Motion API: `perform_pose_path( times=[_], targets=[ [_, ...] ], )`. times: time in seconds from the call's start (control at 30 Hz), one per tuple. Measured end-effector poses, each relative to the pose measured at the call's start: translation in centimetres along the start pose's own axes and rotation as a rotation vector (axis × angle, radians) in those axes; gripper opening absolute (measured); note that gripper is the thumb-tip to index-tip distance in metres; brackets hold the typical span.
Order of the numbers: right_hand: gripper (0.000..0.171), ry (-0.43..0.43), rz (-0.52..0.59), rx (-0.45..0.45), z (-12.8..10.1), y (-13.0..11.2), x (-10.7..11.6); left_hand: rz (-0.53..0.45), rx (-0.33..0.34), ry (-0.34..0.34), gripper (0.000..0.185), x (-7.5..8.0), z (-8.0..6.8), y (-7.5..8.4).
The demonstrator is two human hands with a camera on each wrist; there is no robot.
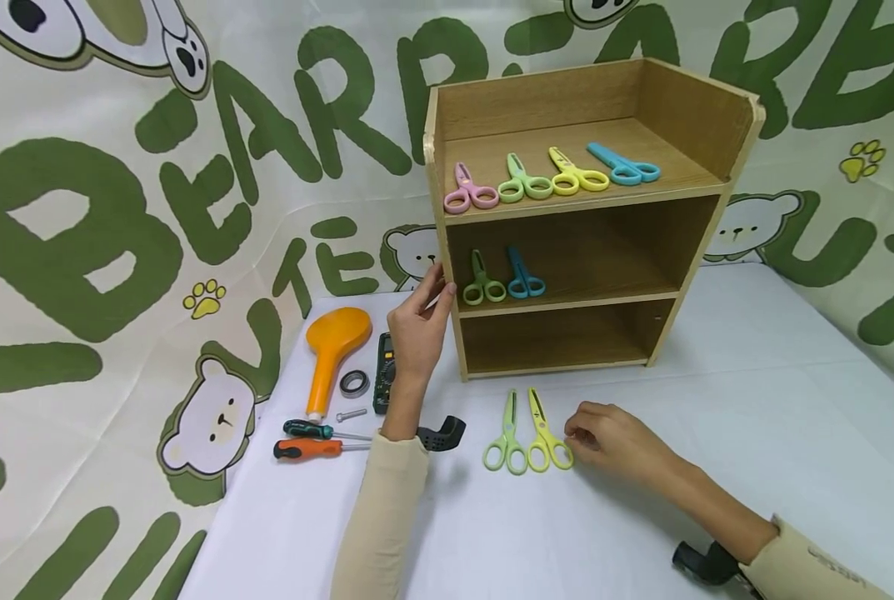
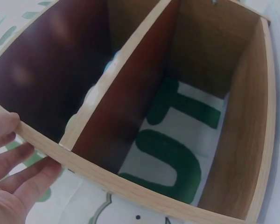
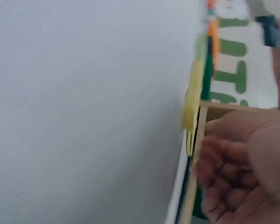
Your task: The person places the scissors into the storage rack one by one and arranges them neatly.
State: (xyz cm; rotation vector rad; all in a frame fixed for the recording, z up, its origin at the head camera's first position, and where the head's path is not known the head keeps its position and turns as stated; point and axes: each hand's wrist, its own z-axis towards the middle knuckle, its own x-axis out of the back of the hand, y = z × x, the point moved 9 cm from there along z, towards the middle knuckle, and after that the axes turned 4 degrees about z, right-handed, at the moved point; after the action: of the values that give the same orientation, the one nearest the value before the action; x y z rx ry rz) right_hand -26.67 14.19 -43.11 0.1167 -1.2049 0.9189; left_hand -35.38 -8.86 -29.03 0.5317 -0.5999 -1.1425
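My left hand (image 1: 420, 333) touches the left side of a wooden shelf unit (image 1: 566, 296), its thumb at the front edge and its other fingers (image 2: 37, 179) against the outer side. On the table before the unit lie light green scissors (image 1: 506, 442) and yellow scissors (image 1: 544, 437), side by side. My right hand (image 1: 615, 442) is just right of the yellow pair's handle, fingers loosely curled with nothing visible in them. Pink (image 1: 467, 193), green (image 1: 523, 182), yellow (image 1: 574, 175) and blue scissors (image 1: 626, 167) lie along the top shelf. Green (image 1: 482, 283) and blue scissors (image 1: 523, 279) occupy the middle one.
Left of the unit lie an orange paddle-shaped object (image 1: 336, 346), a black ring (image 1: 354, 383), a bolt (image 1: 352, 414), a multimeter (image 1: 382, 375) and two screwdrivers, one teal-handled (image 1: 307, 429), one orange-handled (image 1: 307, 450). A printed cloth (image 1: 282, 225) hangs behind the white table (image 1: 776, 400).
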Motion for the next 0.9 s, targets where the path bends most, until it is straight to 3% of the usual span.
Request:
perform_pose_path(
  times=[0.3, 0.43, 0.53, 0.7, 0.9],
  targets=[
    [0.011, -0.075, 0.043, -0.150, -0.1, 1.2, -2.3, 0.002, 0.007, 0.001, 0.040, 0.0, 0.0, 0.0],
    [0.018, -0.067, 0.004, -0.111, 0.3, 0.2, -1.9, 0.004, 0.004, -0.005, 0.040, -0.1, -0.1, -0.1],
    [0.021, -0.045, 0.001, -0.060, 0.5, -1.3, -0.2, 0.003, 0.005, -0.007, 0.040, -0.1, -0.1, -0.2],
    [0.022, 0.039, 0.052, -0.011, 1.3, -3.3, 4.8, 0.014, -0.011, 0.000, 0.040, 0.0, 0.1, 0.0],
    [0.019, 0.133, 0.065, -0.008, 3.6, -3.0, 10.9, 0.014, -0.007, 0.003, 0.040, -0.1, 0.0, 0.0]
  ],
)
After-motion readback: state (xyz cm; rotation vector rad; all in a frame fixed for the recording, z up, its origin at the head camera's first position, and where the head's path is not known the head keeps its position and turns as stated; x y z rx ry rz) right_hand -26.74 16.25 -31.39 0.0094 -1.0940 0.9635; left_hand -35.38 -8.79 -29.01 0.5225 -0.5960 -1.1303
